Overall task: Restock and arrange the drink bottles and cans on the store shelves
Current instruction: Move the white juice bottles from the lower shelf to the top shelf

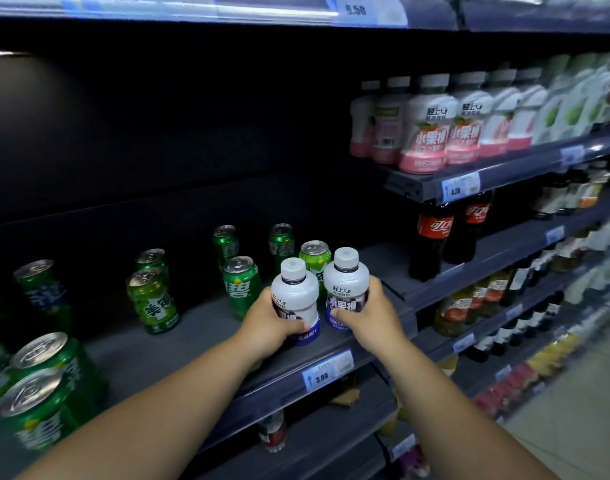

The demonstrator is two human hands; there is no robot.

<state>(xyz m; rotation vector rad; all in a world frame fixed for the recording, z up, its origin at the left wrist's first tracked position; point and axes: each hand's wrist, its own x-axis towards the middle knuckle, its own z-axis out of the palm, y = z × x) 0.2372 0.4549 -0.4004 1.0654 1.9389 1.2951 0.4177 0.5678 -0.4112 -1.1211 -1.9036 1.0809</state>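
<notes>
Two small white bottles with purple labels stand upright side by side near the front edge of the dark shelf (178, 344). My left hand (267, 325) grips the left bottle (294, 289) low on its body. My right hand (369, 315) wraps the right bottle (346, 277) from the right side. Both bottle bases sit at shelf level; I cannot tell whether they touch it. Right behind the bottles stand green soda cans (242, 285), one light green can (315, 259) almost touching them.
More green cans (152, 299) are scattered across the left of the shelf, with a cluster at the near left (43, 382). Pink-labelled bottles (426, 129) fill the upper right shelf, cola bottles (433, 237) stand below them. A 3.00 price tag (327, 370) hangs on the shelf edge.
</notes>
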